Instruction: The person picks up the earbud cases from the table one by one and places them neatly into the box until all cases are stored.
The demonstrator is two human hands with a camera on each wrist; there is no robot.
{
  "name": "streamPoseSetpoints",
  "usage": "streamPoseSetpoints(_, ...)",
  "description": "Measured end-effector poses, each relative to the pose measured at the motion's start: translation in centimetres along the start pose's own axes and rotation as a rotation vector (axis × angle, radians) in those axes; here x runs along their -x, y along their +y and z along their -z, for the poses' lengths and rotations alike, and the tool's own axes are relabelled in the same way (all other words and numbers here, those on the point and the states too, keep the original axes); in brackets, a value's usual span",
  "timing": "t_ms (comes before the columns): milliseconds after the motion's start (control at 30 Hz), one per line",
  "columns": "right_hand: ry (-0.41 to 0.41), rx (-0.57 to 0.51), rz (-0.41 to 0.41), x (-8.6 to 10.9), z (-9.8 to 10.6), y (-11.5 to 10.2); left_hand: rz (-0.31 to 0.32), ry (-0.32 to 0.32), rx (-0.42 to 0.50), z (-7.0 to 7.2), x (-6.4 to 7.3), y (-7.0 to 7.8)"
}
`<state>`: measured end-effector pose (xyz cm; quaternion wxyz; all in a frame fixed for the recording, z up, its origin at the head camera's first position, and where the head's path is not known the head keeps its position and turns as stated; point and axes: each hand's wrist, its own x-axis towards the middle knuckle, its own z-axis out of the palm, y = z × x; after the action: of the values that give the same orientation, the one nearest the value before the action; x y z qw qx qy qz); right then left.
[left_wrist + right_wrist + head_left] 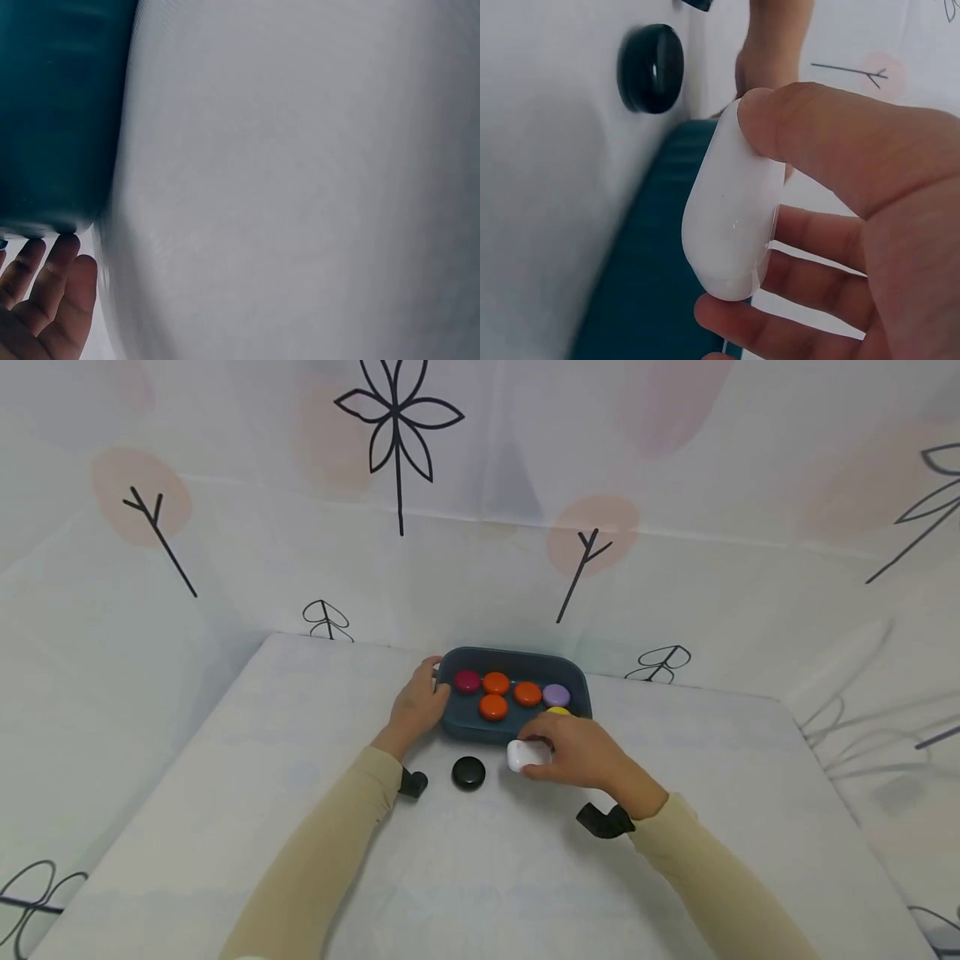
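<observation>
My right hand (581, 752) pinches a smooth white rounded case (527, 756), possibly an earbud case, just off the tray's near wall. The right wrist view shows the thumb on one face of the white case (731, 202) and fingers on the other. At the left end of the dark blue tray (480, 733), my left hand (416, 702) grips the wall, its thumb by the rim; the left wrist view has fingertips (67, 244) against the outside. Inside lie a crimson disc (467, 682), several orange discs (527, 694), a purple disc (557, 695) and a partly hidden yellow disc (558, 711).
A glossy black disc (468, 773) lies on the white-covered table (480, 877), in front of the tray and between the two hands. Patterned cloth (480, 560) rises as a wall behind the table's far edge, with more cloth at both sides.
</observation>
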<state>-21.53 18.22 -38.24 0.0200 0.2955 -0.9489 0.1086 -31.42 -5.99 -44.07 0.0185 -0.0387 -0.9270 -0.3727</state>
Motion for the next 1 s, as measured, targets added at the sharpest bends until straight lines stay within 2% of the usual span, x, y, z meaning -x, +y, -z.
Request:
streamPoseSetpoints(500,-0.038,-0.032,-0.026,0.1,-2.3,-1.1,-0.021,0.006,0.041,-0.2,-0.2,-0.3)
streamPoseSetpoints(733,-0.051,0.003,-0.027,0.0,-3.7,-1.3,-0.029,0.000,0.074,-0.2,-0.3,-0.4)
streamPoseSetpoints(1000,-0.082,0.025,-0.028,-0.2,-4.3,-1.6,-0.026,0.002,0.085,-0.1,-0.1,-0.2)
